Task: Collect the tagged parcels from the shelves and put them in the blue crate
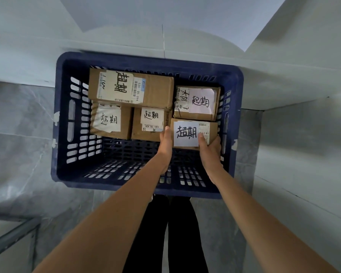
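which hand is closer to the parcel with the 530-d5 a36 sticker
Left. The left hand is at that parcel's near right corner, next to its sticker. The right hand is farther right, holding the other side of the parcel being placed.

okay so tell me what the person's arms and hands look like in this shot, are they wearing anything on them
Both arms are bare from where they enter the frame down to the wrists: no sleeves show. The left hand and right hand are bare too, with no gloves. I see no watch, bracelet or ring on the parts that show, though the fingers are partly hidden. Below the arms, the person wears black trousers.
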`<state>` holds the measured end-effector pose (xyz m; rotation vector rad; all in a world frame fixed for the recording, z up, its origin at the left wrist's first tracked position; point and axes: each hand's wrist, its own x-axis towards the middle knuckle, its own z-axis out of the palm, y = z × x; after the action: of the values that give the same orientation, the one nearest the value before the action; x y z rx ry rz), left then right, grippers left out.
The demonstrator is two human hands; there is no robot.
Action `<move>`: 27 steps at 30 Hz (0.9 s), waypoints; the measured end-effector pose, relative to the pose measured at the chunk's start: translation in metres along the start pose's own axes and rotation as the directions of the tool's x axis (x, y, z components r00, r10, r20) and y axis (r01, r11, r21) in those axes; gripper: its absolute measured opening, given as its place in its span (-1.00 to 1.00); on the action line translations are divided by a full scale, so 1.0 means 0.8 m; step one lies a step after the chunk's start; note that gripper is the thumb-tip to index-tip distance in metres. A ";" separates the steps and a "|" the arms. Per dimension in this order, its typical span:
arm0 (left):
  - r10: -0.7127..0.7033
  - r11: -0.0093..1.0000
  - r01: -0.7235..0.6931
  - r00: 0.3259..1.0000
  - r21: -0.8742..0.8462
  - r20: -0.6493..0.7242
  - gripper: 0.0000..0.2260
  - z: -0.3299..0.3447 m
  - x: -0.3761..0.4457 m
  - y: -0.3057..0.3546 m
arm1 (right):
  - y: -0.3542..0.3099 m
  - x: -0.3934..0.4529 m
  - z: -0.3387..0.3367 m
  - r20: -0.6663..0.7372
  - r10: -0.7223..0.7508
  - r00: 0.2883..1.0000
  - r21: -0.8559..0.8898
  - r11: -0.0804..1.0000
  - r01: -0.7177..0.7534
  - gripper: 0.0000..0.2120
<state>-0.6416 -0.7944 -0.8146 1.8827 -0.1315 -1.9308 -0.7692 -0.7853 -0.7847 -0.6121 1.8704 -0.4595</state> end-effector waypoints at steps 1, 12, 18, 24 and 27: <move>-0.002 1.000 0.002 1.000 0.007 0.004 -0.02 -0.001 0.002 -0.002 | 0.003 0.000 0.001 -0.009 -0.011 1.000 -0.020 1.000 0.011 -0.27; 0.053 0.990 -0.053 0.999 0.134 -0.003 -0.41 -0.005 -0.045 0.020 | -0.043 -0.036 -0.007 -0.125 -0.193 0.973 -0.217 0.963 0.163 -0.31; 0.372 0.859 -0.355 0.928 0.369 0.027 -0.50 -0.038 -0.167 0.068 | -0.110 -0.108 -0.038 0.019 -0.307 0.952 -0.416 0.863 0.286 -0.35; 0.528 0.571 -0.380 0.849 0.728 0.030 -0.49 -0.104 -0.301 0.106 | -0.206 -0.191 -0.055 0.302 -0.417 0.857 -0.605 0.611 0.510 -0.45; 0.606 0.442 -0.351 0.795 0.825 0.013 -0.48 -0.123 -0.357 0.107 | -0.238 -0.233 -0.044 0.461 -0.463 0.757 -0.650 0.405 0.643 -0.52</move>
<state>-0.5316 -0.7426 -0.5252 2.2431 -1.5260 -1.1984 -0.7080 -0.8225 -0.5255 -1.8759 1.5408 0.0745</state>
